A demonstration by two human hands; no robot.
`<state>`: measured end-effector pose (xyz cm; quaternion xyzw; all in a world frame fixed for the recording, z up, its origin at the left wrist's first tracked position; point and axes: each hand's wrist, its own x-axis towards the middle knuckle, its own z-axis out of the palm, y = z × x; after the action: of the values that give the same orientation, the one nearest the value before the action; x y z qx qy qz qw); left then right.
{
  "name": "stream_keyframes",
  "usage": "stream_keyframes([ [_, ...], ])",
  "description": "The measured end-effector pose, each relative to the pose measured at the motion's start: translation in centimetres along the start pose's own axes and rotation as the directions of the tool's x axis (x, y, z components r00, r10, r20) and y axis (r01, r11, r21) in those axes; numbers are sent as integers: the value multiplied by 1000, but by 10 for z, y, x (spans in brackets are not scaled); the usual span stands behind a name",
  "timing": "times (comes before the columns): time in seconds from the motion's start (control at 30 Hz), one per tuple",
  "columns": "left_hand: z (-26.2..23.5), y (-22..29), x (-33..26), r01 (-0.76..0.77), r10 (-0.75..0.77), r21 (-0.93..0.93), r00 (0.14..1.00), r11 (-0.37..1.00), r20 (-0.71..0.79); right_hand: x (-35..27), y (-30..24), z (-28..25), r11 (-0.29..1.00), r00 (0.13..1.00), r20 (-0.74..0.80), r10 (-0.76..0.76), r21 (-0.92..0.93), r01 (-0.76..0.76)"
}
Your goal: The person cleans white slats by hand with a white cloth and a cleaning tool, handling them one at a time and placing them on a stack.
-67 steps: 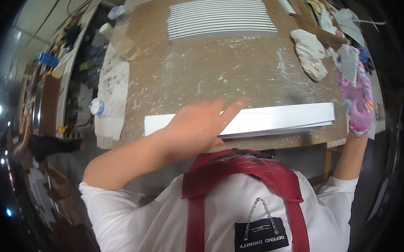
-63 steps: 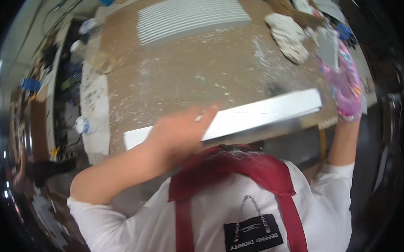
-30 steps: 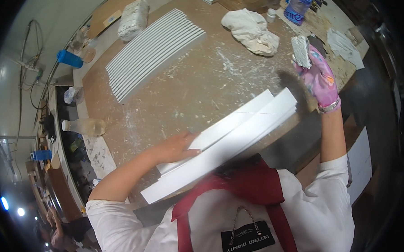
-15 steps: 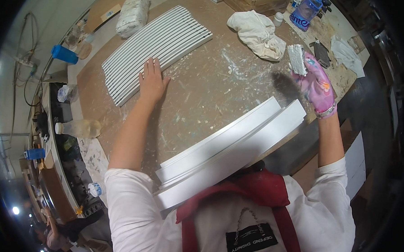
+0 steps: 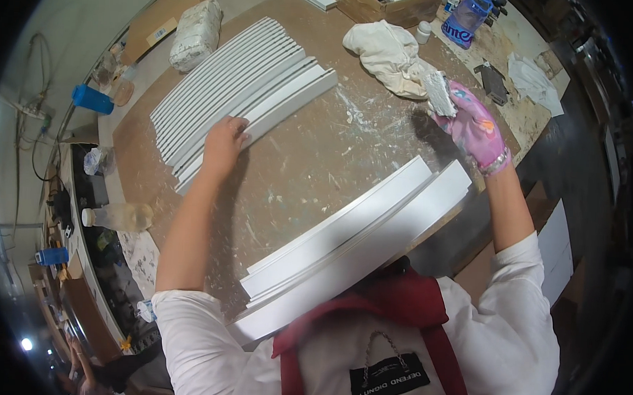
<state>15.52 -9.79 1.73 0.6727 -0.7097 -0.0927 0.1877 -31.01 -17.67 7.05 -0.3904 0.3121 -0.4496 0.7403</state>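
Observation:
A row of white moulding strips (image 5: 226, 80) lies side by side on the brown work table. The front white strip (image 5: 287, 101) sits a little apart from the others, with a narrow gap behind it. My bare left hand (image 5: 225, 143) is on this strip, fingers curled over its top. In its patterned pink glove, my right hand (image 5: 475, 130) grips a rough block crusted with white (image 5: 440, 94), held above the table's right side. Two larger white mouldings (image 5: 357, 234) lie along the near edge, between my arms.
A crumpled cream cloth (image 5: 390, 56), a small white bottle (image 5: 423, 33) and a blue-capped jug (image 5: 467, 20) stand at the far right. A dark grey block (image 5: 494, 84) is near the right edge. Left are a wrapped white bundle (image 5: 196, 35) and a yellowish bottle (image 5: 118, 218).
The front strip has come away from the row toward me. My left fingers, flat before, are now curled on it. My gloved right hand has shifted left with the block.

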Motion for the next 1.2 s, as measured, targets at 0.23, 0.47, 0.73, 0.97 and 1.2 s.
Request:
stream_keyframes([
  [0.23,40,41,-13,-64,64,108,998,992,-2,40,37,0,987,986,40,160,-25,-159],
  [0.47,21,77,-20,16,-13,-100,999,995,30,45,22,20,809,986,124,107,-588,-13],
  [0.73,-35,121,-49,-67,60,-36,984,997,-167,62,-6,65,729,896,355,-266,-534,428],
  [0.97,-57,155,-48,10,-23,-59,975,998,-219,43,-44,76,456,772,509,-382,-623,636],
  [1.2,-102,145,-33,165,-207,-383,976,909,-70,33,-74,58,341,893,449,-28,-836,431],
])
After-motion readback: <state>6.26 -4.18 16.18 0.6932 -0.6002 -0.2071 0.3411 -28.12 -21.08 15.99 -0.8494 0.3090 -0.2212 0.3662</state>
